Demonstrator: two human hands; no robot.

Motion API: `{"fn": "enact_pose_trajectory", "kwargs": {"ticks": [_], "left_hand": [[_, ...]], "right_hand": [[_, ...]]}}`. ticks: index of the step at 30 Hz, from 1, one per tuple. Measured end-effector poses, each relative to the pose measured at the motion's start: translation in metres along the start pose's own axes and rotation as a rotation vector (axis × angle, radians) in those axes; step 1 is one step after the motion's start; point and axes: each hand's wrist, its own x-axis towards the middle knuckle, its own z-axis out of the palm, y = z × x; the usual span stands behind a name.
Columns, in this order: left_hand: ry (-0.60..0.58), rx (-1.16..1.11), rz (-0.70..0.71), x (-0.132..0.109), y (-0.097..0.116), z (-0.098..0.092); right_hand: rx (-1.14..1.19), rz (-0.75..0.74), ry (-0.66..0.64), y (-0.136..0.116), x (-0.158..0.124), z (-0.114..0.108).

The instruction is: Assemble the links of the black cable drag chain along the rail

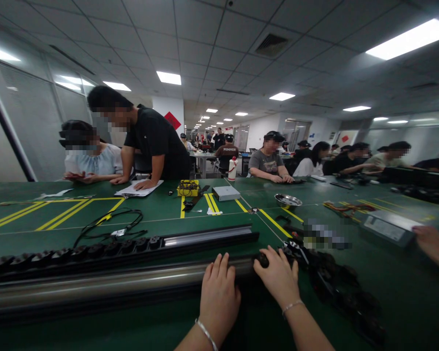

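Note:
A long channel (95, 285) with a shiny metal inside and dark edges lies across the near part of the table. My left hand (220, 295) rests on it close to its right end, fingers stretched out and pressed lightly together. At that end, my right hand (280, 278) has its fingers round a small black rounded part (264, 261); its underside is hidden. Just behind lies a second channel (208, 237), with a row of black rounded parts (128, 246) along its left half. More black parts (344, 282) form a curved line right of my right hand.
A co-worker's hand (433, 246) touches a grey metal box (388, 226) at right. Farther back on the green table (161, 222) are a black cable (113, 219), yellow basket (188, 188), white box (226, 193) and metal bowl (288, 200). Several people sit or stand beyond.

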Motion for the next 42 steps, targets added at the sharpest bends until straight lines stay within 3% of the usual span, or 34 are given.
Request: {"fn": "enact_pose_trajectory", "kwargs": {"ticks": [42], "left_hand": [[0.001, 0.035, 0.019, -0.0004, -0.0004, 0.0012]], "right_hand": [[0.003, 0.014, 0.005, 0.0026, 0.0011, -0.0017]]}}
